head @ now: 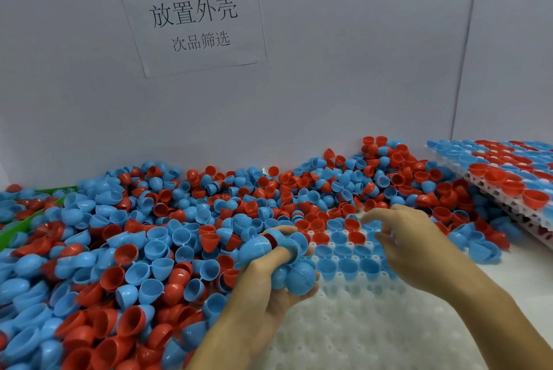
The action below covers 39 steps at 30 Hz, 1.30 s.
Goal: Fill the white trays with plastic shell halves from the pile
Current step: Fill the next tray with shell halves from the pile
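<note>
Left hand [269, 277] curls around a cluster of glossy, rounded blue shell halves [294, 272], grip full. Right hand [404, 238] hovers over the dimpled white tray [344, 324], fingers bent; whether they hold anything, I can't tell. Red-and-blue pile [149, 235] lies left of both.

Factory sorting station, shell pile [155, 238], wall work sign [191, 19]

The heaped pile of plastic shell halves [167, 220] at frame left mixes sky blue and red. The dimpled plastic tray [359, 324] at lower centre is white, and the paper wall sign [191, 19] at upper left is white with black characters.
</note>
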Available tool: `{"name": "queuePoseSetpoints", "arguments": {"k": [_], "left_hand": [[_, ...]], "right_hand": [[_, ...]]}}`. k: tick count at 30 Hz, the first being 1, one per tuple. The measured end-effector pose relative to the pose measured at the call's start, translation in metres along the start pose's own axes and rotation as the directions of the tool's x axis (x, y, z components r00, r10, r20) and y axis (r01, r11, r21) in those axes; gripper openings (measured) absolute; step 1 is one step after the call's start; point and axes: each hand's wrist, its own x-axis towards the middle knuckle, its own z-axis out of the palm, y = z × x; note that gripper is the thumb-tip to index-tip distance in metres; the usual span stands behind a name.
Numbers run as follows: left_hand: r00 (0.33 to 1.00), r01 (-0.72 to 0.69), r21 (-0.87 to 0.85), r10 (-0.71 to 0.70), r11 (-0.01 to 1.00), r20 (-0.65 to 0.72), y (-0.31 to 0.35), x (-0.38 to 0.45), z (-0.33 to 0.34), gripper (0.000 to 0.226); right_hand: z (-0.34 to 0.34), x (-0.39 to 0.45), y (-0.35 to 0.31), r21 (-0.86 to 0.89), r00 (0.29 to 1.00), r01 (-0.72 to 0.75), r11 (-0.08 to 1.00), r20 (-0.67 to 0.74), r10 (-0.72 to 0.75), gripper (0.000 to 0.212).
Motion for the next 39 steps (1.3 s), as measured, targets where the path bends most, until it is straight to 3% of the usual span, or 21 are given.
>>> {"name": "queuePoseSetpoints", "arguments": {"k": [6, 10, 21, 26, 30, 39], "left_hand": [[1.000, -0.009, 0.016, 0.009, 1.000, 0.003, -0.001, 0.000, 0.002, 0.030], [0.999, 0.013, 0.053, -0.015, 0.999, 0.037, -0.002, -0.003, 0.003, 0.041], [0.996, 0.034, 0.051, -0.038, 0.998, 0.080, -0.002, -0.003, 0.005, 0.044], [0.998, 0.022, 0.003, -0.022, 1.000, 0.054, -0.001, -0.004, 0.007, 0.060], [0.998, 0.029, -0.080, -0.025, 0.996, 0.056, 0.000, -0.004, 0.008, 0.055], [0.994, -0.004, -0.039, 0.008, 0.999, 0.111, 0.002, -0.003, 0.008, 0.042]], "right_hand": [[0.013, -0.011, -0.041, 0.280, 0.952, 0.307, 0.910, -0.107, -0.288, 0.033], [0.024, -0.017, -0.056, 0.361, 0.927, 0.371, 0.856, -0.086, -0.366, 0.029], [0.031, -0.016, -0.054, 0.388, 0.940, 0.334, 0.859, -0.062, -0.337, 0.035], [0.030, -0.016, -0.058, 0.371, 0.940, 0.339, 0.864, -0.101, -0.325, 0.032], [0.030, -0.017, -0.061, 0.398, 0.948, 0.317, 0.861, -0.133, -0.288, 0.029], [0.021, -0.015, -0.057, 0.598, 0.983, 0.179, 0.781, -0.130, -0.126, 0.021]]}}
